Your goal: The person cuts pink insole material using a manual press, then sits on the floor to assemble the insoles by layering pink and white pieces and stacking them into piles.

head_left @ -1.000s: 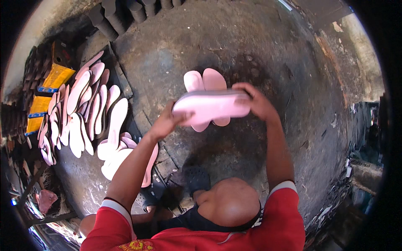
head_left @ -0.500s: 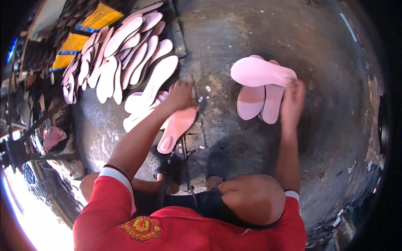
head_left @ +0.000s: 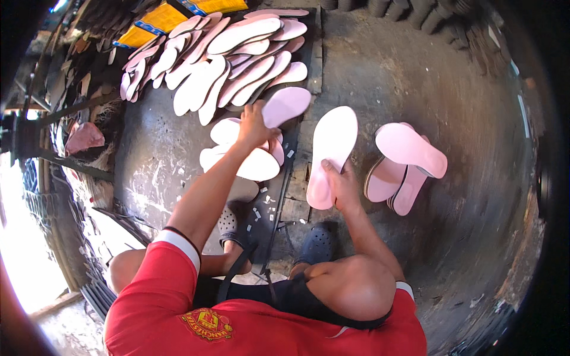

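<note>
A pale pink shoe insole is gripped at one end by my left hand, above a small heap of insoles. Closer to the middle, my right hand holds another insole near its narrower end, thumb on its upper face. Right of that hand, a stack of insoles lies on the floor, its top one crosswise over the others. The fingers of both hands are partly hidden behind the insoles.
A large pile of pink insoles spreads across the far left, beside yellow packages. Dark stacked pieces line the far edge. Small white scraps lie near my clog-shod feet. A pink lump sits at the left.
My right hand has let go of the insole atop the right stack, moved left and now holds another. My left hand now grips a different insole, pointing away. The whole view has shifted.
</note>
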A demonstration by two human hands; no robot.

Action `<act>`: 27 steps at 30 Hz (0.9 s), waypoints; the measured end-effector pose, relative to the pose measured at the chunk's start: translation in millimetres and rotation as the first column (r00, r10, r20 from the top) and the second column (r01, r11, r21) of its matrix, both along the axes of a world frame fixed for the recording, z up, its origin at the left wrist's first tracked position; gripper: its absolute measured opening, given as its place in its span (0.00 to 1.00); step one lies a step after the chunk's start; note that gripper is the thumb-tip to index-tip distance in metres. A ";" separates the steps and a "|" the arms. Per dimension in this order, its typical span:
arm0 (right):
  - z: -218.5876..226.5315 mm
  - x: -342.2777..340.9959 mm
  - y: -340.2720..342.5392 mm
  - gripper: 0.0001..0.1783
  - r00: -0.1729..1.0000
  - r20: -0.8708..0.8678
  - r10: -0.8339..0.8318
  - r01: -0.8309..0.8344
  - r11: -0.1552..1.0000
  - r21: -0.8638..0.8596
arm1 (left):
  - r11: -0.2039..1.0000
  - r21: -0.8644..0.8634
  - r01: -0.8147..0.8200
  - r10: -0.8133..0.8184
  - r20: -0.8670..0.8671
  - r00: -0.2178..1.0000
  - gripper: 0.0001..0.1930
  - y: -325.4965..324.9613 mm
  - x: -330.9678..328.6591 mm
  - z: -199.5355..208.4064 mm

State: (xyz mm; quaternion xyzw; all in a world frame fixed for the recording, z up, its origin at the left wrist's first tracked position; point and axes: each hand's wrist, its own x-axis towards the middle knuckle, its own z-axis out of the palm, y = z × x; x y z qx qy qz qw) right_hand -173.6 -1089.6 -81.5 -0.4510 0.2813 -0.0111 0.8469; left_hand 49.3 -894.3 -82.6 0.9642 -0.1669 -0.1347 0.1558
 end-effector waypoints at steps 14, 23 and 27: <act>-49.7 -11.8 -16.6 0.33 0.995 -0.091 0.039 -0.099 0.351 -0.931 | 0.960 0.278 0.041 0.000 -0.143 0.990 0.61 107.5 -63.2 23.7; 26.6 0.1 -20.1 0.21 0.963 0.115 0.244 -0.188 0.913 -0.363 | 0.933 -0.360 -0.023 0.054 0.076 0.996 0.18 60.7 -38.9 53.7; 21.1 -1.9 7.6 0.29 0.955 0.148 0.257 -0.176 0.894 -0.412 | 0.473 -0.728 -0.496 -0.192 -0.635 0.748 0.19 -8.5 -83.4 79.0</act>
